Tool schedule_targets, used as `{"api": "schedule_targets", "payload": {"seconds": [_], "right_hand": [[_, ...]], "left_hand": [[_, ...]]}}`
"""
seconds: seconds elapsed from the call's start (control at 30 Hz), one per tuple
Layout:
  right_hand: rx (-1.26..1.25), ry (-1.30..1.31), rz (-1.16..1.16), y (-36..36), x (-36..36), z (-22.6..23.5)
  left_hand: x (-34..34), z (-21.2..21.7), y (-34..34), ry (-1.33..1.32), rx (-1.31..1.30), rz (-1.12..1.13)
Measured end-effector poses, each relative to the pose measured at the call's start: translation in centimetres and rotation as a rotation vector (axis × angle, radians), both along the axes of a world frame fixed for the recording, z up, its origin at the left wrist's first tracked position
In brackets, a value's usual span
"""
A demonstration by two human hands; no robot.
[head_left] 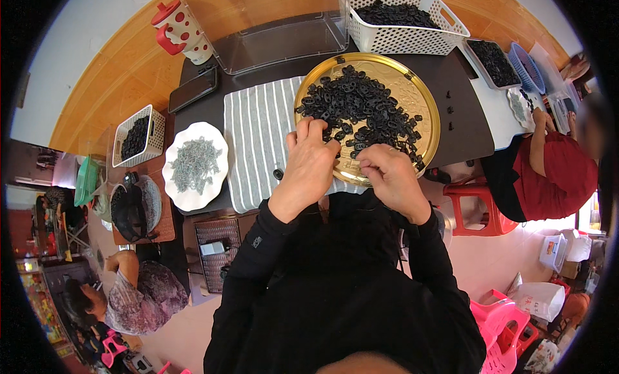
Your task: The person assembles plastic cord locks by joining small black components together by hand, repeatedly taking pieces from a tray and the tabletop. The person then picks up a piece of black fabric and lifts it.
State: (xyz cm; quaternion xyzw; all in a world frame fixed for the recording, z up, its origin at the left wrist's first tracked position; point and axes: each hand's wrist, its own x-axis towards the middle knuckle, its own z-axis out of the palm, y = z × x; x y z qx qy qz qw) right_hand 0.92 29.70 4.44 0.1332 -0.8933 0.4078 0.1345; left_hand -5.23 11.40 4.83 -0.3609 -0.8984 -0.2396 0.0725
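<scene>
A round gold tray [431, 94] holds a heap of small black plastic parts [361, 103], oval with holes. My left hand [308, 161] is over the tray's front left edge, its fingers curled and thumb drawn in beside a black part; what they hold is hidden. At the front rim, my right hand [393, 177] is closed in a pinch, thumb against forefinger. Anything in that pinch is too small to make out. Under the tray's left side lies a grey and white striped cloth [258, 135], with one loose black part [278, 174] near its front.
A white wavy-edged plate [177, 190] of small clear pieces stands left. Behind are a phone [193, 90], a spotted tumbler [184, 32], a clear box [277, 45] and a white basket [406, 42] of black parts. Two people sit nearby, one at each side.
</scene>
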Motion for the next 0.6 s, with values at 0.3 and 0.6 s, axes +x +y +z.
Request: {"api": "schedule_targets", "payload": {"seconds": [0.3, 0.6], "right_hand": [[0.34, 0.099, 0.211, -1.1, 0.0, 0.7], [0.546, 0.071, 0.261, -2.1, -0.8, 1.5]], "left_hand": [[-0.5, -0.3, 0.6, -0.089, -0.008, 0.012], [1.4, -0.7, -1.8, -0.139, 0.389, -0.023]]}}
